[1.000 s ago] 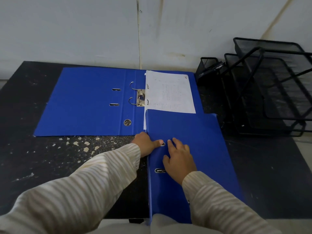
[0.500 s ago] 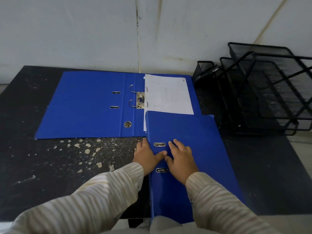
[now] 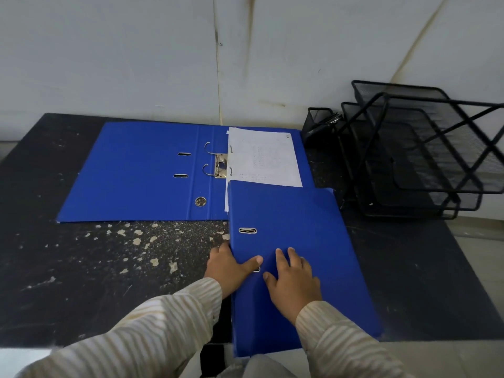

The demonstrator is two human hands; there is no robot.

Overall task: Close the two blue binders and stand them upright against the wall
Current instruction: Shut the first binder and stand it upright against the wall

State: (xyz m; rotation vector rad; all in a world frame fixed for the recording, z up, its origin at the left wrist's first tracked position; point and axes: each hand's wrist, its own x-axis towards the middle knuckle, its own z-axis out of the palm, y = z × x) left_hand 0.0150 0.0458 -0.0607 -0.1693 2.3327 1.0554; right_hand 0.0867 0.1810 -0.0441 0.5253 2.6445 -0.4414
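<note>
The dark speckled table top [image 3: 81, 268] stands against a pale grey wall [image 3: 109, 50], and most of its far half is taken by the open blue lever-arch binder [image 3: 131, 170], which lies flat with its far edge just beside the wall, its metal rings showing and a white printed sheet [image 3: 264, 156] on its right half. To the right stands a black wire-mesh letter tray rack [image 3: 425, 148]. Nearer to the person lies the closed blue lever-arch binder [image 3: 294, 227], flat on the table, its far end overlapping the lower right corner of the open one and its near end reaching over the front edge of the table. I judge that closing of this first binder is finished and the step in hand is to take hold of it for standing it up; the second binder is not yet closed. The next move asks for a firm hold on the spine side, a lift and a turn to upright, and free space at the wall, which the open binder now covers. The left hand [image 3: 229, 268] wraps the spine edge, thumb on the cover and fingers going around the side, so it grips the binder. The right hand [image 3: 294, 279] lies flat and open on the cover, fingers spread, pressing down beside the left thumb.
</note>
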